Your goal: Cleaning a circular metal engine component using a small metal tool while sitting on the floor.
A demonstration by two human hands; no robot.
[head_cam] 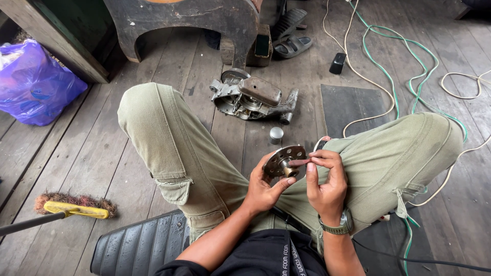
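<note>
A round metal disc with holes and a central hub [285,160] is held above my lap, between my knees. My left hand [263,188] grips it from below, thumb up against the hub. My right hand [326,180] pinches the disc's right side with thumb and fingertips; a watch sits on that wrist. A small metal cylinder [276,135] stands on the floor just beyond the disc. Farther ahead lies a grey engine casing [251,99] with a rusty brown cover on top.
Wooden plank floor. A purple plastic bag [35,84] lies at left, a yellow-backed brush [76,207] at lower left, a black ribbed seat [140,245] beneath me. White and green cables [394,87] trail at right, beside a dark mat [350,105]. Sandals [291,45] lie ahead.
</note>
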